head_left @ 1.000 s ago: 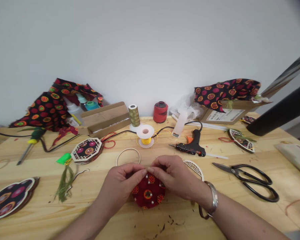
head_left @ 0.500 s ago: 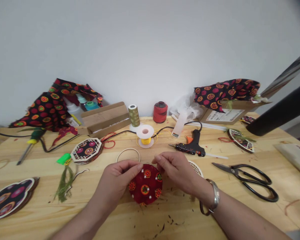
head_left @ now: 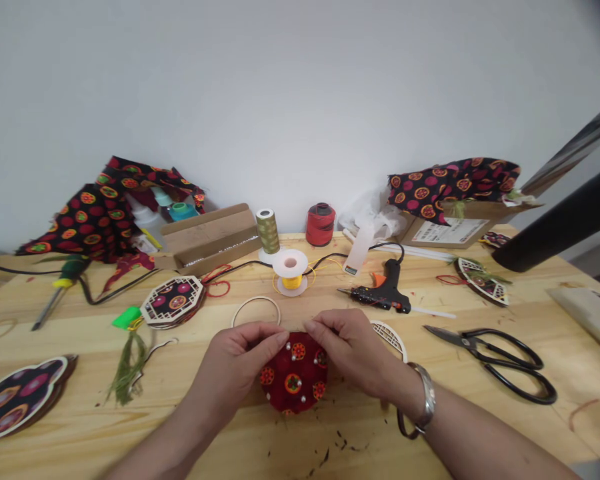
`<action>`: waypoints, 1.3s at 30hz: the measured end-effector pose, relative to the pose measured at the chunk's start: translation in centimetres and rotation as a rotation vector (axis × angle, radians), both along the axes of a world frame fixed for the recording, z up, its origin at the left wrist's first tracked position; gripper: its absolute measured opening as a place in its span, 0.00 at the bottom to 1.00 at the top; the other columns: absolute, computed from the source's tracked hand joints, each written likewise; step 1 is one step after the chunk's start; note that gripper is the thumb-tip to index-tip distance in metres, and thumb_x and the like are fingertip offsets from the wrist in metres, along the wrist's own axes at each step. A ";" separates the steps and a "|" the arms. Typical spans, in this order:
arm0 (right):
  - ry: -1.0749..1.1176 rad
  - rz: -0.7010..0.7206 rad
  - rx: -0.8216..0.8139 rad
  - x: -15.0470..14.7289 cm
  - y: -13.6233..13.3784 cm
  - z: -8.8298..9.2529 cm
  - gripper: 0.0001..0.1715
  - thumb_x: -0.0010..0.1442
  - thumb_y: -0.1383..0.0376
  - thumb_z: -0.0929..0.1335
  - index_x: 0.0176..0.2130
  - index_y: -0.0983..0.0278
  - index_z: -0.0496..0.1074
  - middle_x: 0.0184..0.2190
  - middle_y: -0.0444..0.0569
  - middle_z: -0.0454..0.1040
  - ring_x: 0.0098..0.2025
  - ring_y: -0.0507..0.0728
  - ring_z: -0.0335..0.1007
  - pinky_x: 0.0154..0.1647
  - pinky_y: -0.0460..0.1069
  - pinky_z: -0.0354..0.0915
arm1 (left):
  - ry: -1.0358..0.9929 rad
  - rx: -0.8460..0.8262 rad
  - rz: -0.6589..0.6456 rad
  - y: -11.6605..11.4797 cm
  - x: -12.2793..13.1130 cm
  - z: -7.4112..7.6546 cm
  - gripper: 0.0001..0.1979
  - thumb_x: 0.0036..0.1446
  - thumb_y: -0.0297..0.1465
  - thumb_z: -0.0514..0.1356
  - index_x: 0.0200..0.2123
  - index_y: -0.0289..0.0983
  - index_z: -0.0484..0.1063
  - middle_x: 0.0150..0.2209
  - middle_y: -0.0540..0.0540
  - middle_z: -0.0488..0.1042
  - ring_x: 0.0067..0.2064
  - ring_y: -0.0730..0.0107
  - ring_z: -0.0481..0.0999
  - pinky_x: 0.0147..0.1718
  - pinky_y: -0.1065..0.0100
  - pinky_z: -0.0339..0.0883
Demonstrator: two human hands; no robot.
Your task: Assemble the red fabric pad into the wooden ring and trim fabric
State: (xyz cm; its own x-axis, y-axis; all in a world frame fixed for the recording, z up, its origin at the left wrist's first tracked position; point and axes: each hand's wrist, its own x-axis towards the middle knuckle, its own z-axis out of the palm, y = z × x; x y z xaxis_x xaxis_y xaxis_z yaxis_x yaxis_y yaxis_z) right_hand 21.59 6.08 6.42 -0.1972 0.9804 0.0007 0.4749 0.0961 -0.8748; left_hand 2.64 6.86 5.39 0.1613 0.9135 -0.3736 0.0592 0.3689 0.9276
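Left hand (head_left: 245, 353) pinches upper-left rim of red floral fabric disc (head_left: 293, 380), held between both hands. Right hand (head_left: 347, 347) meets upper-right edge; its grip: cannot tell. Suggest light, even rim tension.

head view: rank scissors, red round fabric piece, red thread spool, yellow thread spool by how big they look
1. Scissors
2. Red round fabric piece, partly covered
3. Red thread spool, yellow thread spool: too alike to rank

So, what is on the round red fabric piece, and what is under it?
The round red fabric piece shows printed flowers and small white bead-like dots. Its underside is hidden, so what lies there cannot be seen.
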 end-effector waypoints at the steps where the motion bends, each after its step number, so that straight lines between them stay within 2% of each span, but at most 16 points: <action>1: 0.010 -0.032 0.001 0.1 0.2 -0.1 0.21 0.64 0.62 0.62 0.20 0.63 0.63 0.17 0.39 0.61 0.22 0.49 0.55 0.24 0.45 0.52 | -0.002 0.005 0.000 0.0 0.0 0.0 0.15 0.42 0.42 0.71 0.28 0.37 0.81 0.24 0.49 0.78 0.25 0.74 0.71 0.25 0.75 0.65; 5: 0.073 -0.092 0.000 0.7 0.9 -0.1 0.17 0.64 0.63 0.61 0.26 0.64 0.70 0.22 0.43 0.68 0.26 0.51 0.63 0.31 0.46 0.59 | -0.006 0.021 -0.021 -0.2 0.0 0.0 0.12 0.42 0.41 0.71 0.27 0.38 0.81 0.23 0.51 0.78 0.23 0.76 0.69 0.23 0.76 0.64; 11: 0.199 0.140 -0.132 0.6 0.7 0.1 0.13 0.60 0.59 0.66 0.30 0.64 0.75 0.23 0.41 0.71 0.24 0.49 0.62 0.25 0.44 0.59 | 0.042 0.080 -0.132 -0.2 0.1 0.9 0.09 0.44 0.39 0.69 0.28 0.39 0.82 0.25 0.50 0.80 0.26 0.74 0.72 0.27 0.75 0.66; 13: 0.227 0.141 -0.121 0.3 0.6 -0.1 0.12 0.57 0.60 0.69 0.26 0.65 0.74 0.19 0.40 0.68 0.22 0.48 0.58 0.21 0.43 0.55 | 0.088 0.103 -0.155 -0.2 0.2 1.2 0.10 0.44 0.38 0.68 0.29 0.39 0.82 0.26 0.49 0.81 0.28 0.72 0.74 0.28 0.74 0.67; 17: 0.235 -0.093 0.122 1.0 0.9 0.4 0.15 0.57 0.63 0.68 0.21 0.64 0.67 0.18 0.39 0.62 0.23 0.49 0.55 0.23 0.44 0.54 | 0.154 0.090 -0.148 -0.2 0.3 1.1 0.11 0.43 0.40 0.68 0.26 0.38 0.81 0.23 0.50 0.80 0.24 0.73 0.72 0.24 0.75 0.65; 21: 0.334 -0.339 0.352 3.9 0.0 3.8 0.18 0.64 0.61 0.65 0.23 0.63 0.65 0.19 0.39 0.59 0.24 0.49 0.54 0.25 0.46 0.54 | 0.124 0.048 -0.113 0.0 0.2 0.2 0.13 0.43 0.41 0.68 0.27 0.38 0.81 0.24 0.50 0.80 0.24 0.74 0.72 0.24 0.75 0.64; 23: 0.296 -0.394 0.499 5.2 -1.3 5.5 0.20 0.65 0.62 0.65 0.22 0.63 0.65 0.19 0.40 0.60 0.24 0.49 0.56 0.25 0.46 0.53 | 0.113 0.039 -0.110 0.0 0.2 -0.1 0.14 0.43 0.42 0.68 0.28 0.38 0.81 0.24 0.50 0.80 0.24 0.73 0.72 0.24 0.74 0.64; 25: 0.190 -0.371 0.556 5.9 -2.8 6.1 0.24 0.64 0.64 0.66 0.18 0.63 0.62 0.18 0.40 0.60 0.23 0.49 0.56 0.25 0.46 0.54 | 0.103 0.024 -0.110 0.0 0.3 -0.1 0.14 0.43 0.42 0.68 0.28 0.38 0.80 0.24 0.50 0.80 0.23 0.73 0.72 0.23 0.74 0.64; 27: 0.076 -0.310 0.469 5.8 -4.2 5.4 0.17 0.60 0.67 0.68 0.21 0.63 0.69 0.24 0.43 0.68 0.26 0.50 0.62 0.26 0.46 0.58 | 0.095 0.014 -0.107 0.0 0.4 0.1 0.13 0.43 0.42 0.68 0.28 0.38 0.80 0.24 0.50 0.80 0.23 0.74 0.72 0.23 0.75 0.64; 28: 0.055 -0.294 0.389 5.5 -4.8 4.6 0.08 0.58 0.67 0.69 0.26 0.62 0.73 0.30 0.46 0.72 0.29 0.51 0.66 0.28 0.46 0.61 | 0.091 0.010 -0.108 -0.1 0.5 0.3 0.13 0.43 0.42 0.68 0.28 0.38 0.80 0.24 0.51 0.80 0.23 0.75 0.72 0.23 0.75 0.63; 29: 0.081 -0.290 0.291 5.1 -5.3 3.6 0.06 0.57 0.67 0.69 0.38 0.61 0.74 0.36 0.48 0.73 0.30 0.51 0.67 0.27 0.46 0.63 | 0.088 0.007 -0.110 -0.1 0.6 0.6 0.12 0.43 0.41 0.68 0.28 0.38 0.80 0.24 0.51 0.80 0.23 0.75 0.72 0.23 0.76 0.63; 30: 0.135 -0.285 0.181 4.6 -5.8 2.5 0.13 0.57 0.65 0.69 0.44 0.61 0.73 0.34 0.47 0.74 0.28 0.51 0.67 0.27 0.46 0.63 | 0.084 0.005 -0.113 -0.2 0.7 0.7 0.12 0.43 0.41 0.69 0.28 0.39 0.81 0.24 0.51 0.80 0.23 0.75 0.72 0.23 0.76 0.63; 32: 0.290 -0.291 -0.048 3.4 -6.5 0.6 0.16 0.57 0.60 0.68 0.45 0.62 0.70 0.32 0.48 0.75 0.30 0.53 0.70 0.29 0.48 0.66 | 0.076 0.003 -0.121 -0.3 0.8 1.0 0.12 0.43 0.41 0.69 0.28 0.39 0.81 0.25 0.51 0.81 0.24 0.75 0.73 0.25 0.76 0.64; 34: 0.399 -0.306 -0.198 2.1 -7.0 -0.7 0.25 0.53 0.58 0.71 0.49 0.63 0.66 0.32 0.48 0.77 0.30 0.53 0.71 0.31 0.49 0.66 | 0.069 0.003 -0.132 -0.4 0.9 1.1 0.13 0.43 0.41 0.69 0.29 0.39 0.81 0.26 0.51 0.82 0.25 0.74 0.74 0.26 0.75 0.66; 36: 0.492 -0.304 -0.270 1.1 -7.1 -1.3 0.31 0.50 0.59 0.72 0.51 0.63 0.62 0.32 0.47 0.77 0.32 0.54 0.72 0.33 0.49 0.66 | 0.060 0.002 -0.148 -0.6 1.0 1.0 0.13 0.43 0.41 0.68 0.30 0.39 0.81 0.28 0.50 0.83 0.27 0.72 0.76 0.28 0.74 0.67; 39: 0.583 -0.292 -0.306 0.4 -7.0 -1.7 0.30 0.48 0.61 0.73 0.50 0.62 0.62 0.31 0.45 0.77 0.33 0.53 0.72 0.35 0.49 0.65 | 0.053 0.003 -0.163 -0.6 1.1 0.7 0.14 0.44 0.42 0.68 0.32 0.39 0.81 0.29 0.49 0.83 0.28 0.71 0.77 0.29 0.73 0.69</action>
